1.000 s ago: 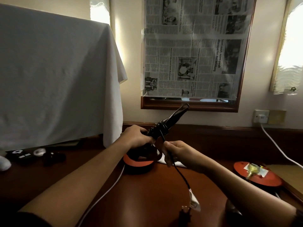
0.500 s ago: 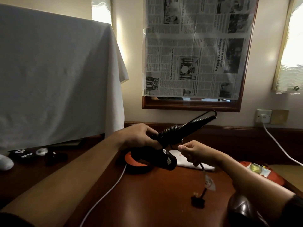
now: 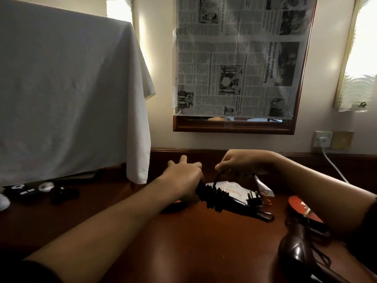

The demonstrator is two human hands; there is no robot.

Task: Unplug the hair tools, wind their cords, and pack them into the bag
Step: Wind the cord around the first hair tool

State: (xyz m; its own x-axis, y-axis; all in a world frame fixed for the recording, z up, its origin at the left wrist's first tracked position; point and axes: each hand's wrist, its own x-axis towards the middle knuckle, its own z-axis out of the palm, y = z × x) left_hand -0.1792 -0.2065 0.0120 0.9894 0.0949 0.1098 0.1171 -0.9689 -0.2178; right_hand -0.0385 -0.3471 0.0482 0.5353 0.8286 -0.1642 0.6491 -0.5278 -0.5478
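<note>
One curling iron (image 3: 234,203) lies low over desk (image 3: 183,242), cord (image 3: 212,198) wound around its handle. Left hand (image 3: 183,176) grips handle end, fingers partly splayed. Right hand (image 3: 242,160) pinches cord loop above coils. One black plug (image 3: 254,198) hangs beside barrel. One dark hair dryer (image 3: 295,248) near right, on desk.
</note>
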